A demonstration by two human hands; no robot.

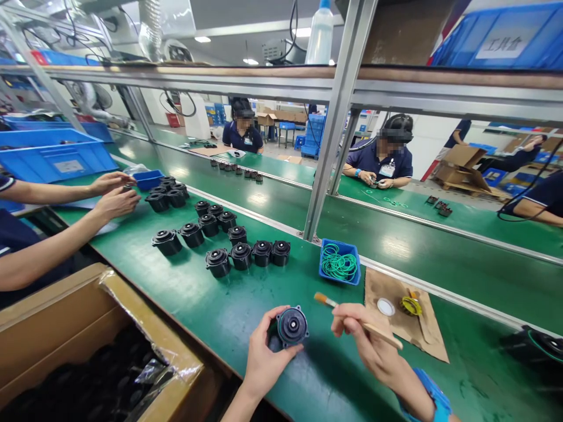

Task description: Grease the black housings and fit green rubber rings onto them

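Note:
My left hand (266, 357) grips a round black motor housing (293, 326) with lugs on its rim and a thin green ring around its top. In my right hand (367, 337) is a small paintbrush (382, 335) with a wooden handle, its orange-brown bristles pointing left, apart from the housing. Beyond my hands, a blue bin (339, 281) holds green rubber rings (338, 262). To the right, a brown cardboard sheet (372, 281) bears a yellow-rimmed tub (410, 305) with a brush in it and a white lid (386, 306).
Several black housings (241, 256) stand on the green bench ahead. An open carton (26, 316) of dark parts is at lower left. A co-worker's hands (116, 196) work at the left. A metal post (328, 123) rises beyond the bin. More housings (534, 357) sit at right.

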